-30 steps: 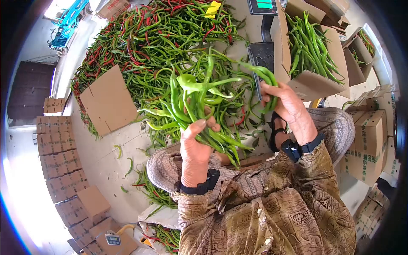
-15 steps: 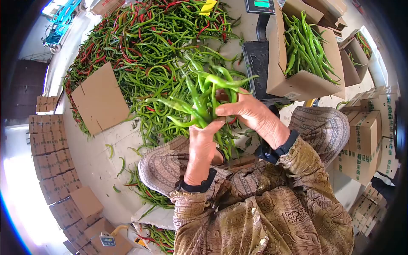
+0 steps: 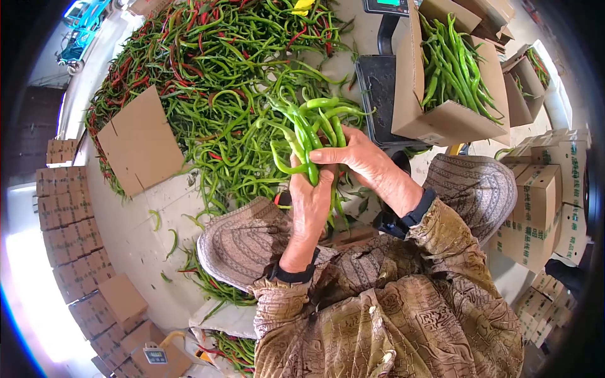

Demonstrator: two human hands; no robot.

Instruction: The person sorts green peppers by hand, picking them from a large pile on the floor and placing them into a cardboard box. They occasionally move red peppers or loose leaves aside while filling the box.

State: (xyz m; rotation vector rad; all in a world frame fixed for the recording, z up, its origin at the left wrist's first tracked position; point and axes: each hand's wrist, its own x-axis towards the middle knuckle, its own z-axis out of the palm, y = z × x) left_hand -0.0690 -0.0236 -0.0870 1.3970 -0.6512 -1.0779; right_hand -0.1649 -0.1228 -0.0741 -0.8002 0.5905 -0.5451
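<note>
Between my two hands is a bunch of long green chili peppers [image 3: 304, 129], their tips fanned out away from me. My left hand [image 3: 310, 198] is wrapped round the lower ends of the bunch. From the right side, my right hand [image 3: 365, 160] grips it too, its thumb pressed across the peppers and its other fingers mostly hidden behind them. Just beyond my hands spreads a large heap of green and red chili peppers [image 3: 233, 88] on the floor.
An open cardboard box [image 3: 454, 126] of green chilies sits on a black platform scale [image 3: 381, 94] at the right. A flat cardboard piece [image 3: 140, 142] lies on the heap's left side. Stacked cartons [image 3: 72, 220] line the left; more printed cartons [image 3: 532, 214] stand at the right.
The spread peppers are now gathered into a tighter, more upright bunch. My hands have drawn closer together around it, and the view has shifted slightly.
</note>
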